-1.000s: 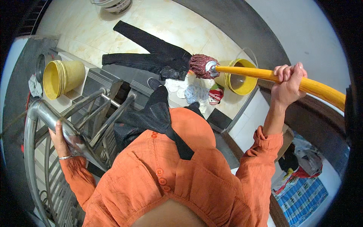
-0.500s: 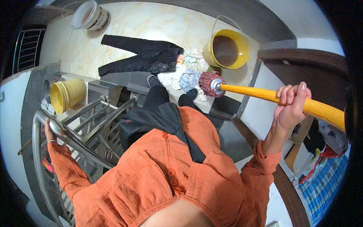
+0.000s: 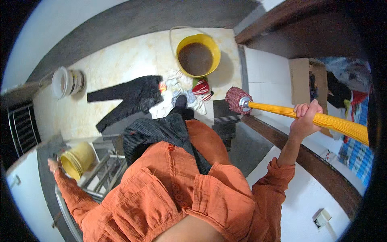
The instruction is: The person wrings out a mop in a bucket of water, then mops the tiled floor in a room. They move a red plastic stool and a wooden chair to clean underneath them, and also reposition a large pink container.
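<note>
Nearest the camera is the person's orange shirt (image 3: pixel 181 197), with a dark striped cloth (image 3: pixel 161 135) hanging down its front. The left hand (image 3: pixel 53 165) is stretched out low at the left, beside the metal railing (image 3: pixel 100 177) and a small yellow bucket (image 3: pixel 78 163); whether its fingers are spread or gripping the rail cannot be told. The right hand (image 3: pixel 304 121) is raised at the right, fingers wrapped tight around the yellow handle of the mop (image 3: pixel 314 117). The mop's long axis runs nearly level across the right side of the view, tilted slightly down toward the right edge; its reddish stringy head (image 3: pixel 234 100) points left, toward the middle of the picture, held in the air above the dark step below. Farther off, on the pale floor (image 3: pixel 121 64), lie black trousers (image 3: pixel 129 97) and a small heap of white and red rags (image 3: pixel 189 94). Beyond these stands a large yellow bucket (image 3: pixel 199 54) holding brown water, and at the far left a white bucket (image 3: pixel 66 82) lies on its side.
</note>
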`<state>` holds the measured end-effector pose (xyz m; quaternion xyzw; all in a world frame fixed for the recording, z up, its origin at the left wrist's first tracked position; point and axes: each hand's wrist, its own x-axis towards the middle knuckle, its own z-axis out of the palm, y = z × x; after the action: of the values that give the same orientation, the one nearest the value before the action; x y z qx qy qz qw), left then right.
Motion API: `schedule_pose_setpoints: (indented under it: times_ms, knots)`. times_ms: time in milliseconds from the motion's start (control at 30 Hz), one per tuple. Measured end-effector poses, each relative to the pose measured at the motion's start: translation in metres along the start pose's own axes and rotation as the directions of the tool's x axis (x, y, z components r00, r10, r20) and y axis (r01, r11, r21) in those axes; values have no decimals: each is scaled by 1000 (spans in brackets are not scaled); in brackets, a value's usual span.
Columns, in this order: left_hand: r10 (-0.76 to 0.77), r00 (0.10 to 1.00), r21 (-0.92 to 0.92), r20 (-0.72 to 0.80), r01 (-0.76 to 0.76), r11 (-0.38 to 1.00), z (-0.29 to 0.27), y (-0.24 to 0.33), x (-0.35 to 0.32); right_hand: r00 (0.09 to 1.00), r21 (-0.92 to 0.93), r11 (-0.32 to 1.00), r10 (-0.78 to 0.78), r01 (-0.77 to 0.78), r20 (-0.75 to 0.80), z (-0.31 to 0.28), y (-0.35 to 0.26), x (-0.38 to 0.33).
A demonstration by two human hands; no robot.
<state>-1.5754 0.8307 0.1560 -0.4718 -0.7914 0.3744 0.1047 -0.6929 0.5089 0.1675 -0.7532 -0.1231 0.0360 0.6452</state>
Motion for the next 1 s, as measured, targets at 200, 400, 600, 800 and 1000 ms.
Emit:
schedule_pose_setpoints:
  times_ms: [200, 400, 600, 800, 1000]
  knots:
    - [484, 856, -549, -180, -496, 673, -122, 271, -18, 980, -41, 990, -142, 137, -139, -46, -19, 19]
    - [727, 470, -522, -500, -834, 180, -200, 385, -95, 927, -3, 991, -123, 130, -354, -89, -27, 46]
    - [689, 721, -515, -67, -617, 596, -260, 441, -255, 906, 26, 997, -52, 69, -420, -145, 20, 91]
    - [732, 323, -474, -599, -880, 1, -247, 516, -409, 893, -36, 999, 7, -26, -450, -220, 69, 153]
    - [774, 301, -461, -557, -887, 13, -283, 550, -496, 875, -118, 991, -7, -58, -484, -249, 72, 173]
